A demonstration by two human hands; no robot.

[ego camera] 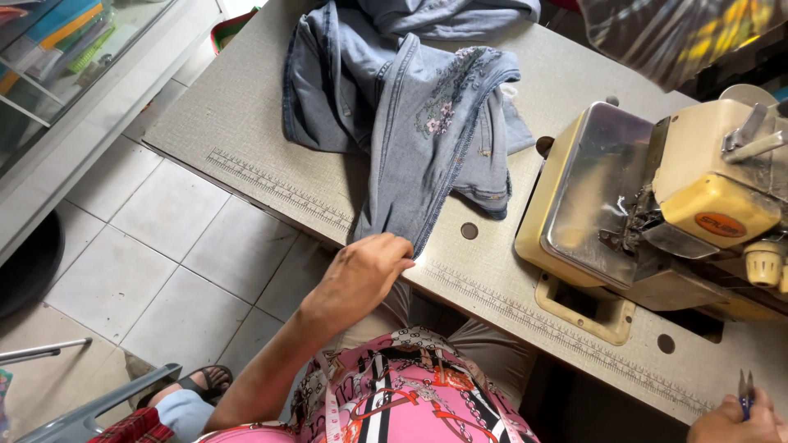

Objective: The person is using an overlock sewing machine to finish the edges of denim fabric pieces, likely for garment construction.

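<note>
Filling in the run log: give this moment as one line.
left hand: grips denim garment edge | right hand: holds small snips | sewing machine: idle | table

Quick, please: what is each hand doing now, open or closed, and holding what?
Left hand: closed, pinching the lower edge of the light blue embroidered denim garment.
Right hand: closed on small blue-handled thread snips, at the frame's bottom corner.

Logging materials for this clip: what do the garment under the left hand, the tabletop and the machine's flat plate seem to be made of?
The garment looks like faded blue denim: woven texture, stitched seams, floral embroidery. The left hand grips its edge. The tabletop seems a matte beige laminate with a printed ruler along its front edge. The machine's plate looks like polished metal, judging by its reflections.
</note>
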